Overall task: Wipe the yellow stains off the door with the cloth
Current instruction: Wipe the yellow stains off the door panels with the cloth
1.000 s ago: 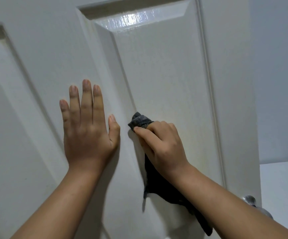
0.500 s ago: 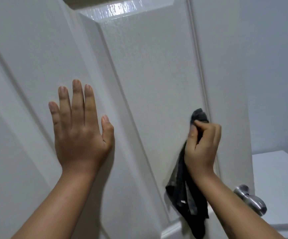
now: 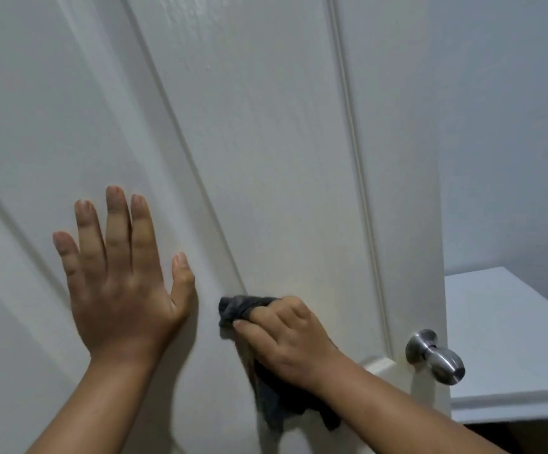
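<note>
Half a second before, the right hand (image 3: 287, 342) had been over at the right edge of the recessed panel; now it had swept back to the panel's left groove, low down, and the view had dipped so the knob (image 3: 436, 355) showed fully. Its fingers (image 3: 256, 329) were curled tight around a bunched wad of the dark grey cloth (image 3: 238, 308), pressing the wad against the door (image 3: 266, 142) while the loose tail hung below the wrist. The left hand (image 3: 120, 280) lay flat on the centre stile, fingers spread wide and holding nothing, steadying the door.

Faint yellowish tinting showed on the panel just right of the cloth and along the moulding near the knob, so I judged the wiping only partly done. To do this pass well, it seemed wise to keep firm, even pressure, work the wad into the groove where grime collects, overlap the strokes toward the right, and refold to a clean face. The bracing palm mattered too, since the door looked free to swing. A white tabletop (image 3: 508, 339) stood beyond the door's edge.
</note>
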A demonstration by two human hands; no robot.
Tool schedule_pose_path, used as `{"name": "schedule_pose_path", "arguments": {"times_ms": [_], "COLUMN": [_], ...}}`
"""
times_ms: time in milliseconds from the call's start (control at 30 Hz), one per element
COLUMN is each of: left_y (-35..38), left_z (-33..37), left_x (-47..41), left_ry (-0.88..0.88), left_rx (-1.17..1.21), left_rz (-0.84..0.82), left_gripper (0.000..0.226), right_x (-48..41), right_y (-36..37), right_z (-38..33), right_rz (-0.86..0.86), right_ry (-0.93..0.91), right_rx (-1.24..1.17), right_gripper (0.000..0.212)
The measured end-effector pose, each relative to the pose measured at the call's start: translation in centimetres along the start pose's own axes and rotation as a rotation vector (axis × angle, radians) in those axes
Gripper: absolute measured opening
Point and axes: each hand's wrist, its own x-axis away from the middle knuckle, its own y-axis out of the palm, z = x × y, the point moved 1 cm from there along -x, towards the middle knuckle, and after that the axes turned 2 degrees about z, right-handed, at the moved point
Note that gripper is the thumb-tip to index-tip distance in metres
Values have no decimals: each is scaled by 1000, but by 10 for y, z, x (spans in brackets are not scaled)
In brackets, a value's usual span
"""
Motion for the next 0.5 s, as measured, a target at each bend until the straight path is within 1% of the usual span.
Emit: {"name": "schedule_pose_path", "arguments": {"times_ms": [33,67,133,167,200,233,267,300,333,367,400,433,467,500], "left_y": [0,2,4,6,7,9,9,10,10,11,12,13,15,17], "left_z": [0,1,5,7,8,10,10,11,12,14,16,18,20,23], "left_x": [4,10,22,31,37,43,48,53,58,64,70,79,86,93], "left_ry": [-4,-9,-8,-1,11,23,29,24,20,18,21,24,29,36], "left_rx": [4,6,-5,-16,-20,-21,-26,-30,-34,-43,-55,-67,-71,-73], "left_rz": [2,5,2,0,1,1,2,3,6,11,8,0,-10,-18], "left_gripper": [69,69,69,69,69,70,70,70,70,70,71,72,73,73], "right_x": [3,4,3,5,8,15,25,34,37,38,37,34,33,32], "right_y": [-4,-7,-9,-6,-2,3,6,4,1,-2,-3,-3,-3,-2], "right_z": [7,19,34,29,16,1,-12,-14,-7,3,13,20,22,16], "right_rz": [-13,27,239,305,286,208,113,31,1,27,115,253,374,418], "right_ry": [-52,72,615,758,732,547,295,95,24,99,310,605,835,910], "right_rx": [-10,13,21,28,46,47,22,-6,-22,-17,3,-8,-19,-6], "right_gripper": [18,16,17,19,19,18,17,16,16,16,16,17,20,21]}}
